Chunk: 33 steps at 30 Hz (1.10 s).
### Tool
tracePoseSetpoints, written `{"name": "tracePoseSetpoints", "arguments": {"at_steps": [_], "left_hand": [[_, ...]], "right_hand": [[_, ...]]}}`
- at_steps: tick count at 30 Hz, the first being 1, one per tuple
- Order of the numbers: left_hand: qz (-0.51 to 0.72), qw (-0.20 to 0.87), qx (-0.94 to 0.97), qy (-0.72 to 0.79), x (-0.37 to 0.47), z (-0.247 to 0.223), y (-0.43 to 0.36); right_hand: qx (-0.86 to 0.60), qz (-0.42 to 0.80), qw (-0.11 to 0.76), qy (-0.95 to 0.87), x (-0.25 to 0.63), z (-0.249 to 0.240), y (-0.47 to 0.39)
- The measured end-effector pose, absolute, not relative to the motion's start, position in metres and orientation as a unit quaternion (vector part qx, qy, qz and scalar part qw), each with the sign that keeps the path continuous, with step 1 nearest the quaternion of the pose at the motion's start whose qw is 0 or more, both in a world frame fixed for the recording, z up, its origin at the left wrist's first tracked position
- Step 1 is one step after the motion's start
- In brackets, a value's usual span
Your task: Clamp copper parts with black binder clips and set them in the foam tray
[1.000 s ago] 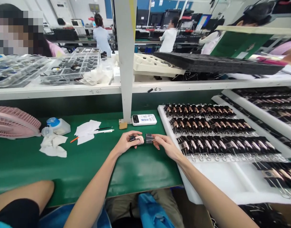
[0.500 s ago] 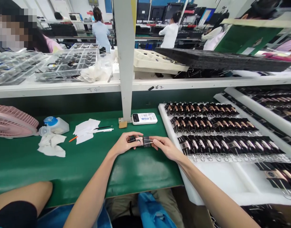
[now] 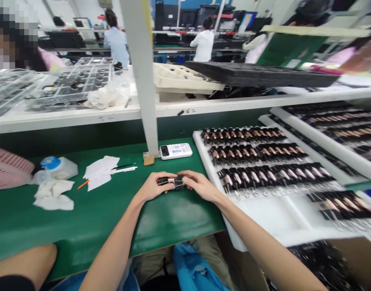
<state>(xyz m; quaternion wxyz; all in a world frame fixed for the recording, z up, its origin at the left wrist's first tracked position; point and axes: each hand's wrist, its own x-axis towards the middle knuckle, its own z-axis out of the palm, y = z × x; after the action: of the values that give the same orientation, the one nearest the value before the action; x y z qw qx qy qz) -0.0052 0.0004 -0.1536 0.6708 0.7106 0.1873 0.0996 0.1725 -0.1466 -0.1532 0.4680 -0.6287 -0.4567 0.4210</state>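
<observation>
A small pinkish part with black binder clips (image 3: 172, 181) is held between both hands above the green mat (image 3: 173, 214). My left hand (image 3: 153, 186) is closed on its left end, thumb along the near side. My right hand (image 3: 199, 184) pinches the black clip (image 3: 179, 182) at its right end. To the right, a white foam tray (image 3: 254, 214) bears rows of similar clipped parts (image 3: 252, 152). Behind the hands lies a white device with a dark display (image 3: 176, 151).
A metal post (image 3: 142, 81) rises behind the mat, near a small tan block (image 3: 149, 161). At left are a pink fan (image 3: 9, 167), a blue-capped bottle (image 3: 62, 167), crumpled tissue (image 3: 54, 195), and paper with pens (image 3: 102, 171). An open box of black clips (image 3: 321, 262) stands lower right.
The view has turned right, bringing more of the clip box into sight. My right hand has moved closer to my left, and its fingers now cover more of the right clip.
</observation>
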Motion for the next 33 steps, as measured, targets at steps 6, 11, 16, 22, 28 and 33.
{"name": "tracePoseSetpoints", "arguments": {"at_steps": [6,11,16,22,28,33], "left_hand": [[0.124,0.687,0.693,0.179,-0.003,-0.156,0.009],[0.253,0.735,0.581,0.242,0.009,-0.164,0.02],[0.251,0.733,0.578,0.256,0.009,-0.167,0.013],[0.242,0.725,0.585,0.271,0.011,-0.17,0.014],[0.246,0.728,0.571,0.29,0.012,-0.168,0.016],[0.255,0.704,0.586,0.309,0.014,-0.164,0.019]], "right_hand": [[-0.669,0.355,0.466,-0.458,0.167,-0.123,-0.164],[-0.649,0.266,0.662,-0.265,0.211,-0.08,-0.261],[-0.828,0.006,0.549,-0.115,0.277,-0.065,-0.385],[-0.93,-0.076,0.358,-0.02,0.306,-0.109,-0.455],[-0.964,-0.075,0.253,-0.038,0.316,-0.137,-0.446],[-0.95,-0.159,0.251,-0.096,0.312,-0.143,-0.443]]}}
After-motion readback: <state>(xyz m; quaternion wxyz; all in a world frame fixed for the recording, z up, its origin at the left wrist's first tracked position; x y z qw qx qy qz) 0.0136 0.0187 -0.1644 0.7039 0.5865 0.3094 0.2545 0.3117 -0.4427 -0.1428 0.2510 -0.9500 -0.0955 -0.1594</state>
